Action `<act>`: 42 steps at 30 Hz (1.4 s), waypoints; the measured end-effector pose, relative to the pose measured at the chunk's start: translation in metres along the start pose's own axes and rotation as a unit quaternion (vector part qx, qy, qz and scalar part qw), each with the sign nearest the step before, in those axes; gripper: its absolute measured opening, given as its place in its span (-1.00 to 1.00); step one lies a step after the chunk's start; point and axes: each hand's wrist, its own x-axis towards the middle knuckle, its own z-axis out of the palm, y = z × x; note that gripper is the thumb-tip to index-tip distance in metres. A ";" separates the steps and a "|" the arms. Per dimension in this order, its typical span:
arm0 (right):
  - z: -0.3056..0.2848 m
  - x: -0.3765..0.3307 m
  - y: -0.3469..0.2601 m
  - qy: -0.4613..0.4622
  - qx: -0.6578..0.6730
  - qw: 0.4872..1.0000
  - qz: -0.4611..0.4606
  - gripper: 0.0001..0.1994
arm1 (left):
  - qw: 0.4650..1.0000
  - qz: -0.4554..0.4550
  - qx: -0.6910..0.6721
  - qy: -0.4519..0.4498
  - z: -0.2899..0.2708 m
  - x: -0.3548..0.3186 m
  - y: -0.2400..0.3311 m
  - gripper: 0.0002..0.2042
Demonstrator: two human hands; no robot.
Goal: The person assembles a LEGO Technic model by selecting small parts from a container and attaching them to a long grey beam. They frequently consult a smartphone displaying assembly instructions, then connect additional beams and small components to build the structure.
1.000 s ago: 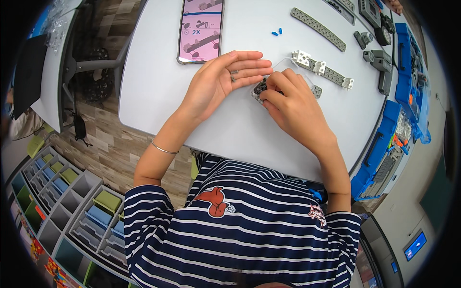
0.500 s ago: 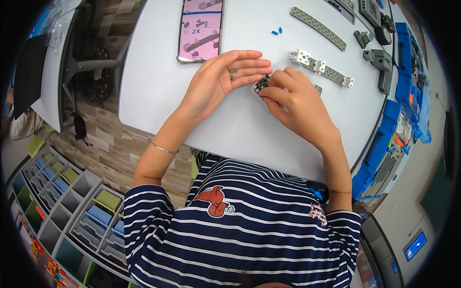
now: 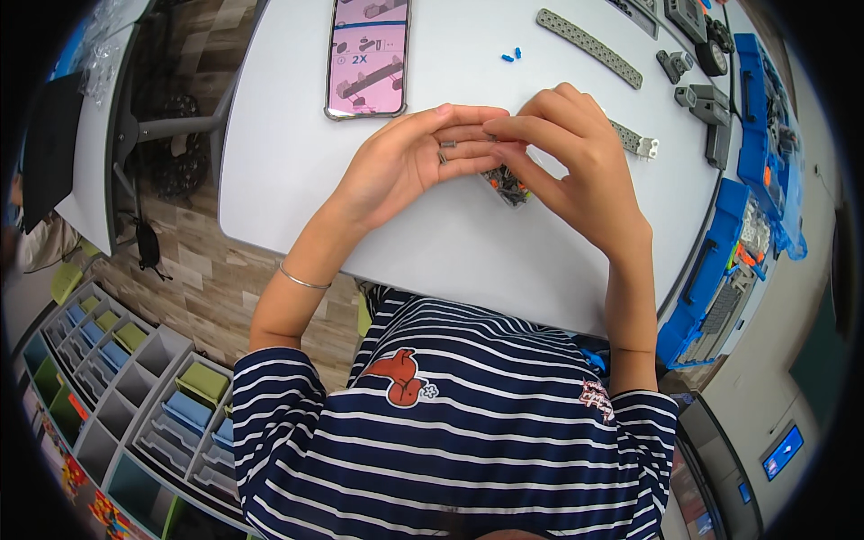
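Observation:
My left hand [image 3: 396,162] is turned palm up with its fingers stretched out together, holding a few small grey screws [image 3: 447,144] on them. Above its fingertips my right hand [image 3: 571,162] is closed in a pinch on a tiny grey screw [image 3: 490,137], mostly covered by the fingers. Under both hands sits a small clear container [image 3: 511,191] of dark screws with some orange bits, partly hidden. Behind my right hand lies a grey perforated beam [image 3: 625,137] with a white bracket [image 3: 648,148] at its end; the rest is hidden.
A phone [image 3: 367,63] showing a build diagram lies at the far left of the white table [image 3: 432,247]. Two blue pins [image 3: 511,56] and a long grey beam [image 3: 589,47] lie farther back. Grey motor parts [image 3: 711,112] and blue cases [image 3: 711,274] stand to the right.
My right hand has lifted out of the screw container and come to my left fingertips, with a screw in its pinch. More screws now show on my left hand.

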 end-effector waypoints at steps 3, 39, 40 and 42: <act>-0.009 -0.006 0.003 -0.001 -0.013 1.000 0.023 -0.74 | 1.000 0.006 -0.010 -0.003 -0.001 0.001 0.001 -0.44; -0.014 -0.031 0.015 -0.093 -0.120 0.986 0.066 -0.79 | 0.997 -0.002 0.080 0.018 0.005 0.001 0.004 -0.48; -0.015 -0.030 0.014 -0.099 -0.125 0.985 0.068 -0.82 | 0.997 -0.003 0.082 0.016 0.005 0.001 0.004 -0.48; -0.015 -0.029 0.014 -0.106 -0.142 0.983 0.054 -0.86 | 0.997 -0.002 0.082 0.016 0.005 0.001 0.004 -0.48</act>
